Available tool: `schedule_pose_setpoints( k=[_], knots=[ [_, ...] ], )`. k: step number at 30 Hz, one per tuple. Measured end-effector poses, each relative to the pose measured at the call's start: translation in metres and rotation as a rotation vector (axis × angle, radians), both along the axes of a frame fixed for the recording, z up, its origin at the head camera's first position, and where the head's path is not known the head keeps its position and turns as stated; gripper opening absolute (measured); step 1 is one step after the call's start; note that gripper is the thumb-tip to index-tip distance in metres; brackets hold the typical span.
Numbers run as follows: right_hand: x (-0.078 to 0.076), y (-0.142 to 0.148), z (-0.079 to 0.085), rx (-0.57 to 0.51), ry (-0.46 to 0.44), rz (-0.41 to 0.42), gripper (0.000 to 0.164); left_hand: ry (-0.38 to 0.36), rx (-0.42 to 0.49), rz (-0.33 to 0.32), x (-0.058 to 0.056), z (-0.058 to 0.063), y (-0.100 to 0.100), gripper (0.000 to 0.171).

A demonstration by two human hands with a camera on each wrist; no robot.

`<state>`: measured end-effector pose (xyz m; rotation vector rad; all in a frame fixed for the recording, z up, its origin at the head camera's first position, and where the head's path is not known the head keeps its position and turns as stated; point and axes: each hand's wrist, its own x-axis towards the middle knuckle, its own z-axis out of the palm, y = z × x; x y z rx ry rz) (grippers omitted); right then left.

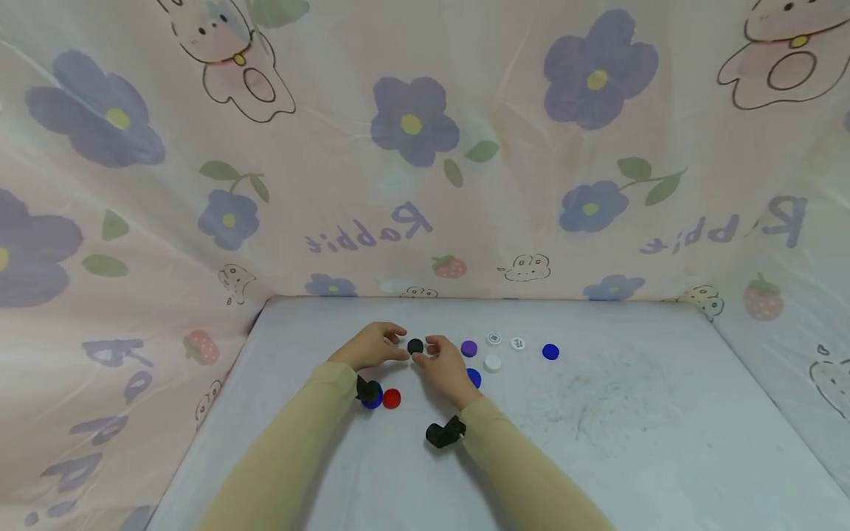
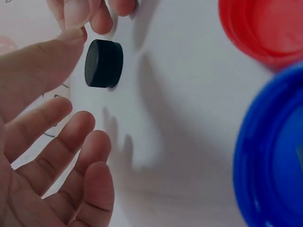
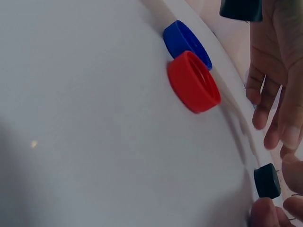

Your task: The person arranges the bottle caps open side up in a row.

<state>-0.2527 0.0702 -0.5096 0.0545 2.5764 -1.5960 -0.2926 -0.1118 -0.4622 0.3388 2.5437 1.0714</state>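
A black bottle cap [image 1: 415, 346] stands on the white table between the two hands; in the left wrist view the black cap [image 2: 103, 64] shows its smooth side. To its left is my left hand [image 1: 373, 346], fingers apart and loosely bent, with nothing in them. On the other side my right hand [image 1: 446, 369] reaches in, its fingertips close to the cap and not closed round it. The left thumb [image 2: 45, 71] overlaps the right fingertips in the left wrist view. Near the left wrist lie a red cap [image 1: 392, 399] and a blue cap [image 3: 182, 40], partly hidden by the wrist camera in the head view.
Right of the hands lie a purple cap [image 1: 468, 349], a plain white cap [image 1: 493, 363], two white caps with dark marks [image 1: 518, 344] and a blue cap [image 1: 550, 352]. Another blue cap [image 1: 474, 377] is half covered by the right hand. A patterned curtain [image 1: 491, 221] encloses the table.
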Motion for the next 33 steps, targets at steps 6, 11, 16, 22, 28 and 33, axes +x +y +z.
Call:
schedule_pose_setpoints(
  k=[6,11,16,22,28,33],
  knots=[
    [-0.003,-0.001,-0.004,0.023,0.020,0.021,0.050,-0.012,0.014,-0.038,-0.007,-0.014,0.005,0.054],
    [-0.003,-0.002,-0.005,0.030,0.030,0.027,0.045,0.002,0.010,-0.047,-0.008,-0.022,0.007,0.046],
    [-0.004,-0.003,-0.006,0.031,0.032,0.018,0.038,0.029,-0.022,-0.053,-0.005,-0.020,0.011,0.040],
    [-0.002,-0.003,-0.003,0.021,0.016,0.021,0.033,0.062,-0.087,-0.051,-0.003,-0.018,0.014,0.030],
    [0.000,-0.002,0.000,0.030,0.036,0.046,0.028,0.071,-0.101,-0.058,-0.003,-0.018,0.016,0.023],
    [0.002,0.000,0.000,-0.006,0.055,0.053,0.025,0.065,-0.055,-0.068,-0.004,-0.017,0.015,0.022]
  ],
)
